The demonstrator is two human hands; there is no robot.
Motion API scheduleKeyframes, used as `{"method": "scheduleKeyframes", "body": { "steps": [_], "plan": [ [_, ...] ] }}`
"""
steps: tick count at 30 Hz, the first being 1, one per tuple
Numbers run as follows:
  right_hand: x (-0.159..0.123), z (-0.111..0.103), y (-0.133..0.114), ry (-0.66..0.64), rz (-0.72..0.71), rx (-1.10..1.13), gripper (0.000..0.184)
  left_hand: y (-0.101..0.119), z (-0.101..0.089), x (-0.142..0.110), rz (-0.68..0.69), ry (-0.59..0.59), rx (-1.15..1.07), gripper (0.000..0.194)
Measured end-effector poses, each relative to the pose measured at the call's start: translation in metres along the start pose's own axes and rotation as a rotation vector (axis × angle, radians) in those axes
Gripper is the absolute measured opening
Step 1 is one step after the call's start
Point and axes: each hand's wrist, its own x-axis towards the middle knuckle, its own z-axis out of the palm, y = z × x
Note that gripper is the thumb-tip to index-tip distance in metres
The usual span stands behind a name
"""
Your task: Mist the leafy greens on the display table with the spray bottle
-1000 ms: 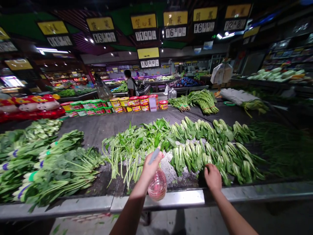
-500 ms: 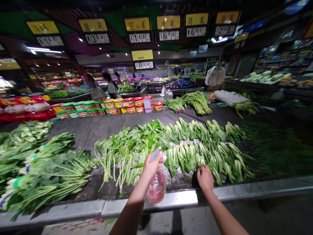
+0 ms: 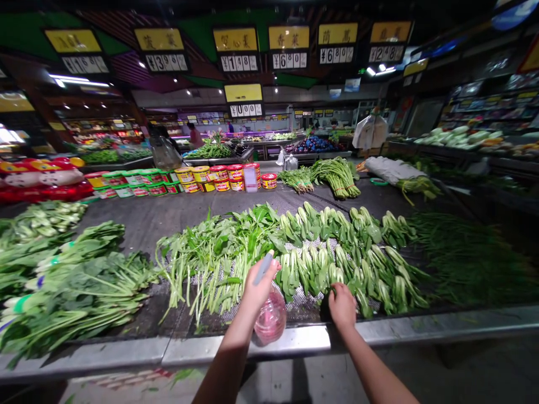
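My left hand (image 3: 257, 286) is closed around the grey trigger head of a pink spray bottle (image 3: 270, 321), held over the front edge of the vegetable stand. To its left lies a heap of long-stemmed leafy greens (image 3: 210, 259). My right hand (image 3: 342, 305) rests, fingers curled, on the nearest bok choy (image 3: 345, 262), which lies in rows on a perforated metal tray (image 3: 301, 298). Whether the fingers grip a stalk I cannot make out.
A steel rim (image 3: 290, 343) runs along the stand's front. Bundled greens (image 3: 71, 286) lie at left, dark chives (image 3: 467, 255) at right, long beans (image 3: 337, 175) and coloured tubs (image 3: 197, 179) at the back. Price signs (image 3: 238, 51) hang overhead. A person (image 3: 194, 134) stands far behind.
The view has drifted so the stand sits further left. My right hand has slid left along the bok choy toward the bottle. The left hand keeps the bottle in the same pose.
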Motion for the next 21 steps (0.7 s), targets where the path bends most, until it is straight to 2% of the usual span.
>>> {"method": "scheduleKeyframes", "body": {
  "steps": [7, 12, 21],
  "plan": [
    [0.001, -0.004, -0.002, -0.017, 0.021, 0.01, 0.03, 0.007, 0.007, -0.005, 0.034, 0.027, 0.0, 0.035],
    [0.001, -0.004, -0.003, -0.016, 0.028, 0.024, 0.03, 0.002, 0.012, -0.008, 0.051, -0.058, 0.042, 0.032],
    [0.001, -0.007, -0.004, -0.01, 0.035, 0.056, 0.028, -0.007, 0.025, -0.005, 0.0, -0.163, 0.124, 0.035]
  ]
}}
